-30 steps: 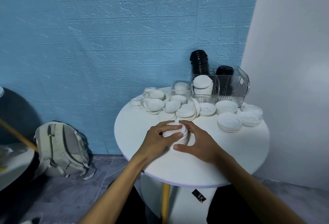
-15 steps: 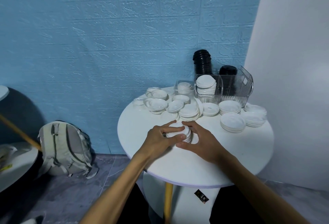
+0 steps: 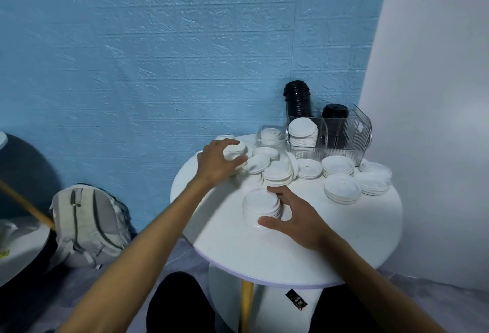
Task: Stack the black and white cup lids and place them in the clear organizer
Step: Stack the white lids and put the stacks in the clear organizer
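Note:
A short stack of white lids stands on the round white table; my right hand holds it between thumb and fingers. My left hand reaches to the far left of the table and grips a small white lid pile. More white lids lie loose and in low stacks across the back. The clear organizer at the back right holds a white lid stack and black lids; a tall black stack rises behind it.
Low white lid piles sit at the table's right, near the white wall. A small clear box with lids stands left of the organizer. A grey backpack leans on the blue wall, beside another table.
My left hand let go of the near stack and moved to the far left pile, gripping it. My right hand stays on the near stack.

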`<state>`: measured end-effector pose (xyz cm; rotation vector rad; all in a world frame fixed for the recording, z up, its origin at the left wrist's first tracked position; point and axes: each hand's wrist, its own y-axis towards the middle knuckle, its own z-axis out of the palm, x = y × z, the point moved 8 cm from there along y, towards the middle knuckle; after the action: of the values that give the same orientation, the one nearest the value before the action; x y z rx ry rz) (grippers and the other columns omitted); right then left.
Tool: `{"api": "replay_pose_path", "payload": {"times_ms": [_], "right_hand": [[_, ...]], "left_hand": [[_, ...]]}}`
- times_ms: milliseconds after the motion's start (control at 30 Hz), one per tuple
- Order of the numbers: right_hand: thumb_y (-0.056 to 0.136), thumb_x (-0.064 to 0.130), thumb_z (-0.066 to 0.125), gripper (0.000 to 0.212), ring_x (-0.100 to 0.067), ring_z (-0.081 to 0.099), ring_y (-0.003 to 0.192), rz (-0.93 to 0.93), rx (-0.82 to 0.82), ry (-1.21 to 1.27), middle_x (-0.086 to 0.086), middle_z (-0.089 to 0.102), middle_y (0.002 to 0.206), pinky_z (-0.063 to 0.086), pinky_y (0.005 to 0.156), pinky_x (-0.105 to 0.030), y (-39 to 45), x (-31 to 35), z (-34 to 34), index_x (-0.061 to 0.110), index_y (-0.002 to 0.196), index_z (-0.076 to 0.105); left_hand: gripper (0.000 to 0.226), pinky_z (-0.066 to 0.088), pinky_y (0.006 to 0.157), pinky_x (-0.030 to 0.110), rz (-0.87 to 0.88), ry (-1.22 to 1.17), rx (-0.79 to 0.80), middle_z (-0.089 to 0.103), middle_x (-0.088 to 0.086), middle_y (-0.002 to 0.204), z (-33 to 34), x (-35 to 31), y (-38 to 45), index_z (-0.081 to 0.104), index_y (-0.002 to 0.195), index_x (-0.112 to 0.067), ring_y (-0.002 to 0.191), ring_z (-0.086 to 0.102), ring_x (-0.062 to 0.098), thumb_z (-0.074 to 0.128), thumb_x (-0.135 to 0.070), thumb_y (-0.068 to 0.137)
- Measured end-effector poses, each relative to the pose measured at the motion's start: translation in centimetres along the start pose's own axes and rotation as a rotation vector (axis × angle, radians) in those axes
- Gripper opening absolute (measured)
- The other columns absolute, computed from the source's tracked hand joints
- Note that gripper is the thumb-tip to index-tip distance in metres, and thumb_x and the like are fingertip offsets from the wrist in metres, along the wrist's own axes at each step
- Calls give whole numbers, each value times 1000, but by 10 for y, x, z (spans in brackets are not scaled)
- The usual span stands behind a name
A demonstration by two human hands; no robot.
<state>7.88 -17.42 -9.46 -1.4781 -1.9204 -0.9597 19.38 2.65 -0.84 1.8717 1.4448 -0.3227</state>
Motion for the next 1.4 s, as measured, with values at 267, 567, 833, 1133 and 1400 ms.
{"api": "replay_pose_path", "payload": {"times_ms": [267, 567, 833, 1133, 1400], "right_hand": [[67, 72, 79, 75, 9, 52, 122, 18, -1, 1, 30, 59, 128, 42, 108, -26, 0, -3, -1, 46, 130, 48], [68, 71, 79, 75, 9, 52, 121, 16, 10, 1, 30, 58, 129, 42, 108, -25, 0, -3, 0, 47, 131, 47], [67, 71, 79, 75, 8, 52, 122, 17, 5, 2, 29, 59, 129, 42, 109, -29, 0, -2, 0, 47, 131, 47], [71, 65, 81, 69, 8, 57, 119, -10, 6, 14, 29, 63, 126, 45, 107, -32, -1, 5, -2, 47, 130, 49], [66, 60, 85, 72, 2, 61, 117, -8, -2, 49, 26, 65, 125, 49, 103, -39, 2, -1, 0, 45, 128, 50]], "left_hand": [[85, 32, 116, 37, -42, 446, 418, 41, -8, 160, 50, 22, 46, 44, 146, -48, 147, 38, 26, 70, -79, 71], [77, 39, 112, 36, 28, 315, 349, 54, -7, 148, 47, 19, 47, 51, 143, -43, 138, 49, 20, 83, -58, 74], [75, 55, 79, 35, 163, -357, 162, 57, 11, 117, -6, -44, 14, 57, 118, -34, 87, 61, 16, 100, -37, 57], [72, 54, 82, 40, 2, -682, 89, 65, -2, 96, 27, -31, -88, 50, 98, -28, 85, 58, 11, 97, -45, 46], [66, 52, 71, 33, -50, -535, 121, 69, -8, 93, 48, -19, -113, 55, 95, -30, 83, 60, 12, 94, -54, 47]]}}
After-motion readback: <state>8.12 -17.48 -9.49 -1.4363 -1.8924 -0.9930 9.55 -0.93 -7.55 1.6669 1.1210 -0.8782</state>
